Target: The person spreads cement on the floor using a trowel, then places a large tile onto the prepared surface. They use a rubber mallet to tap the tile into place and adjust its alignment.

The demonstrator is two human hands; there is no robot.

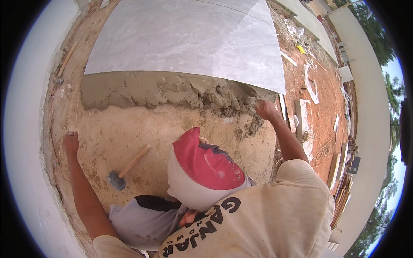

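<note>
My left hand [71, 141] is closed low at the left, beside the wall; a thin pale string [76, 115] seems to run up from it. Near the close right corner of a large grey tile [185, 41], my right hand [266, 109] is closed around what looks like a trowel, its dark blade [247, 90] against the wet mortar; the handle is hidden. The mortar [129, 89] spreads along the tile's near edge, smoother at left and lumpy at right. A mallet [116, 180] with a dark head and wooden handle lies on the ground between my left arm and bent knees.
A white wall [28, 129] runs along the left, with another hammer [59, 80] lying beside it. Rubble, a pale block [304, 124], cord [322, 152] and wooden boards [342, 202] lie on reddish soil at right. My red-patched knee [211, 165] juts up in front.
</note>
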